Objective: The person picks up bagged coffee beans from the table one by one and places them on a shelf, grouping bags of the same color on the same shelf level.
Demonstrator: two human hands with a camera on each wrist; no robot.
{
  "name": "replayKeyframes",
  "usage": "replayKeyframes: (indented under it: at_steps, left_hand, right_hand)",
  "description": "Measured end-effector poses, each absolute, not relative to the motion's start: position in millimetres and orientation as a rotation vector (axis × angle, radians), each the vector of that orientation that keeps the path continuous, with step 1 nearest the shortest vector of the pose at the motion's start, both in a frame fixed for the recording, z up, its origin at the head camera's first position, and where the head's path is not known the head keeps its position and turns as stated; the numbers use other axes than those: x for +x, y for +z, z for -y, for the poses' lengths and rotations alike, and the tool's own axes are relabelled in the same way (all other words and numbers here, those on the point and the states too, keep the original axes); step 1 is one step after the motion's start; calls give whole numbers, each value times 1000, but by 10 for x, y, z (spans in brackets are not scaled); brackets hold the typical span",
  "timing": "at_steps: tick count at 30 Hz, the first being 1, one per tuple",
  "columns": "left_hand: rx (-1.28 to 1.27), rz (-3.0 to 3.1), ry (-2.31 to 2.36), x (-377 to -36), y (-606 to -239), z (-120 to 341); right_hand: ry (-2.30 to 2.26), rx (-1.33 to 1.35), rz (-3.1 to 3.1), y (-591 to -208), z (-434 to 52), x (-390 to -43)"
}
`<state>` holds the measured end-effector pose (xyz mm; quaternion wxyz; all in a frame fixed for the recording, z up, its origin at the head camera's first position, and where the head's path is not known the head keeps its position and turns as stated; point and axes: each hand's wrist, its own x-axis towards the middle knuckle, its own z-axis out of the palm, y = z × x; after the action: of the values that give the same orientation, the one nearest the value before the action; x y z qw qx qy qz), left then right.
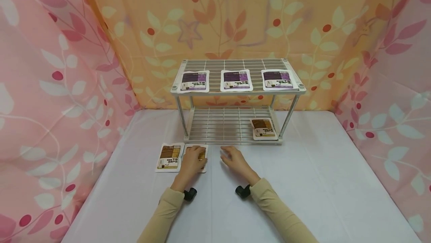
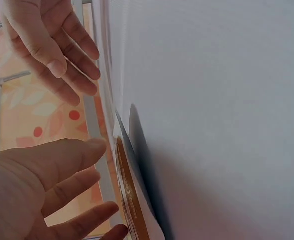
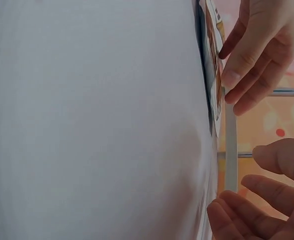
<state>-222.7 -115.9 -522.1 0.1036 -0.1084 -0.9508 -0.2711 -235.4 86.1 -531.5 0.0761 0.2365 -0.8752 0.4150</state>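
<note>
In the head view my left hand lies over a flat brown-and-white pouch, covering much of its front. The left wrist view has the fingers loosely extended, fingertips right at the face of that pouch. A matching brown pouch lies just to its left on the white cloth. To the right, my right hand hovers with relaxed, slightly bent fingers and holds nothing. Its fingers appear spread apart from the pouch in the right wrist view.
A two-tier white wire rack stands behind the hands. Its lower tier bears one brown pouch at the right end. Three purple pouches, left, middle and right, line the top tier's front. Patterned curtains enclose the table.
</note>
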Motion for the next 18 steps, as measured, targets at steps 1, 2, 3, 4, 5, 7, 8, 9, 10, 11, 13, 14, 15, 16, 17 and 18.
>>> replayKeyframes:
  at_steps: [1,2,3,4,5,7,8,9,10,11,13,14,15,16,17,18]
  left_hand:
    - [-317,2803,-808,-2218,-5219,1170]
    - [-313,2804,-817,-2208,-5216,1180]
    - [-305,2809,-825,-2200,-5209,1188]
    - [-300,2812,-829,-2197,-5204,1194]
    - [-293,2819,-825,-2191,-5197,1199]
    - [-271,2837,-814,-2182,-5178,1206]
    - [-260,2847,-806,-2180,-5169,1210]
    - [-250,2858,-795,-2177,-5160,1213]
    - [-244,2871,-779,-2175,-5155,1217]
    - [-239,2881,-766,-2167,-5147,1222]
    - [-229,2910,-744,-2159,-5141,1231]
    - [-228,2919,-737,-2151,-5139,1236]
    - [-225,2928,-729,-2143,-5137,1239]
    - [-221,2936,-727,-2134,-5134,1242]
    - [-215,2941,-721,-2127,-5134,1244]
    - [-204,2951,-721,-2120,-5133,1243]
  right_hand:
    - [1246,712,2620,-5323,-849,-2351]
    - [1258,718,2617,-5330,-838,-2349]
    - [1279,727,2610,-5339,-828,-2349]
    - [1296,743,2599,-5348,-822,-2352]
    - [1329,760,2584,-5356,-816,-2357]
    - [1382,813,2545,-5387,-811,-2375]
    - [1413,842,2530,-5400,-808,-2384]
    - [1432,867,2521,-5413,-804,-2390]
    - [1435,920,2498,-5501,-811,-2442]
    - [1447,941,2499,-5510,-805,-2444]
    - [1465,968,2512,-5521,-782,-2442]
    - [1467,966,2527,-5517,-766,-2435]
    - [1462,963,2541,-5512,-748,-2428]
    - [1459,959,2553,-5508,-730,-2420]
    - [1462,923,2582,-5427,-698,-2364]
    - [1449,906,2600,-5418,-678,-2354]
